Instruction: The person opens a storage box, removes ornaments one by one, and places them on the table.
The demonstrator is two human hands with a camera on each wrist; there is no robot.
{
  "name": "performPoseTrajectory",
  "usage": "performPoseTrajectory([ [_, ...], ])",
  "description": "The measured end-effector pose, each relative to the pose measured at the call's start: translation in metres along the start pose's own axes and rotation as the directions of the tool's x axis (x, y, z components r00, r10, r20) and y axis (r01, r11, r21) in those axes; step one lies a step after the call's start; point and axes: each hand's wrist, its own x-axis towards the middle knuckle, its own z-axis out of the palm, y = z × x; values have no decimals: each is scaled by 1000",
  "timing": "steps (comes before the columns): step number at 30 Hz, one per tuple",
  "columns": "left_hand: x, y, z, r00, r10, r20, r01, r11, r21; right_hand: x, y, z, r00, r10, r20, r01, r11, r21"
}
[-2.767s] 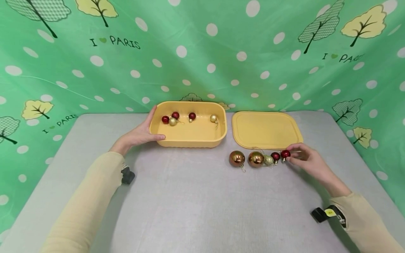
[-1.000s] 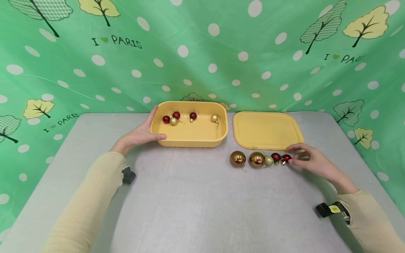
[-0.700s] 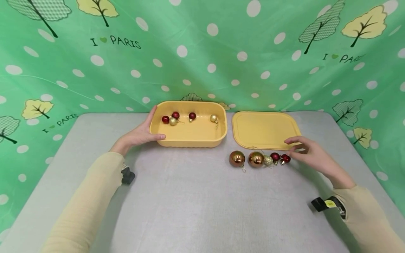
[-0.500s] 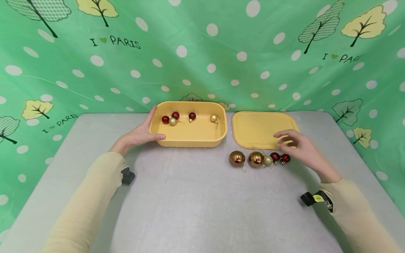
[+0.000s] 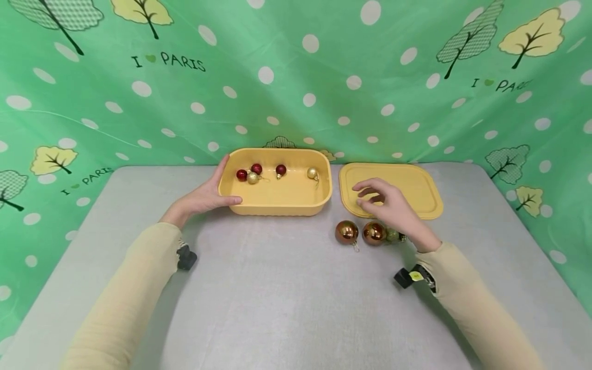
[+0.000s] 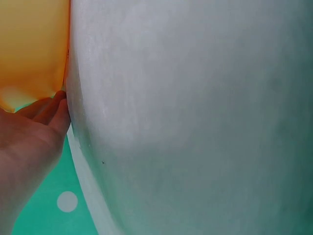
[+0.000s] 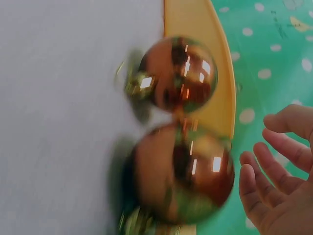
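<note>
A yellow plastic box [image 5: 277,210] stands at the back of the table. My left hand [image 5: 203,196] grips its left end, thumb over the front rim and fingers round the back corner; the left wrist view shows those fingers [image 6: 57,113] against the box wall. Inside lie three small red baubles [image 5: 280,169] and two small gold ones [image 5: 312,173]. My right hand [image 5: 386,205] hovers over the yellow lid [image 5: 425,198], fingers loosely bent and holding nothing. Below it, two large bronze baubles [image 5: 347,232] and a glittery gold bauble [image 5: 392,235] line up; my wrist hides the row's red ones.
The lid lies flat to the right of the box, just behind the bauble row. A green polka-dot curtain [image 5: 305,97] hangs along the back edge of the grey table [image 5: 287,288]. Black cameras [image 5: 404,278] sit on both wrists.
My right hand has let go of the red bauble at the row's right end, then lifted and moved left over the lid. The left hand stays on the box.
</note>
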Motion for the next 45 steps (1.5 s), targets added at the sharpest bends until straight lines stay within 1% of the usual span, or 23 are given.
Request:
performPoseTrajectory([
  [4,0,-1,-1,1000,-1,2,0,1000,14,16,-9,17,1000,-10,5,9,998,59],
  [8,0,-2,-1,1000,-1,4,1,1000,20,31,-20,33,1000,9,-2,-8,993,115],
  [14,1,-2,-2,1000,9,3,-9,999,31,50,-35,50,999,34,-9,-32,987,155],
  [17,0,-2,-2,1000,9,2,-9,999,34,59,-40,57,999,52,5,-52,988,146],
  [20,-1,-2,-2,1000,4,4,-4,1000,27,67,-43,63,996,90,2,-90,989,117],
  [23,-1,-2,-2,1000,8,6,-8,1000,20,75,-45,67,991,133,-3,-132,989,61],
  [25,-1,-2,-1,1000,10,4,-10,1000,16,80,-46,69,987,159,1,-159,987,7],
  [28,-1,-1,-1,1000,12,4,-12,1000,14,88,-49,72,977,212,11,-211,976,-48],
  [32,-1,-1,-1,1000,11,0,-11,1000,17,96,-50,78,962,271,19,-270,962,-45],
  [34,-1,-1,0,1000,14,-2,-14,1000,22,100,-50,82,960,280,22,-279,960,-36],
  [38,-2,-1,0,1000,24,-5,-24,1000,17,103,-49,89,954,298,19,-297,953,-59],
  [41,-2,-1,-1,1000,28,-5,-27,999,18,106,-48,93,946,325,14,-323,944,-73],
  [45,-2,-3,-1,1000,28,-5,-28,999,20,110,-46,97,934,356,9,-355,933,-64],
])
